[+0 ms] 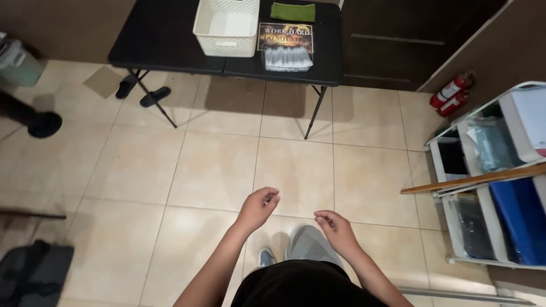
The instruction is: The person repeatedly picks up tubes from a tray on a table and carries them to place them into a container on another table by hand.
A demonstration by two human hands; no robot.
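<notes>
1. The left hand (pixel 259 206) is held out over the tiled floor (pixel 216 165) with its fingers loosely curled inward; nothing is gripped in it.
2. The right hand (pixel 335 227) is seen just beside it, a little lower, fingers likewise bent toward the palm and closed on nothing. The two hands are near each other but apart.
3. Below the hands, grey trouser legs and a grey shoe (pixel 265 258) are seen on the tiles, with a black shirt at the bottom edge.
4. Well beyond the hands, a black folding table (pixel 165 40) is set against the far wall. On it are found a white basket (pixel 226 25), a green folded cloth (pixel 293 12), a dark printed card (pixel 285 37) and — touching the card's near edge — a clear packet of pale items (pixel 287 58).
5. Under the table's left end a pair of black sandals (pixel 142 91) is left on the floor.
6. To the right, a white shelf cart (pixel 483 187) is stood, holding blue and clear-wrapped goods; a wooden stick (pixel 472 179) is laid across it.
7. Two red fire extinguishers (pixel 450 94) are propped by the wall — behind the cart.
</notes>
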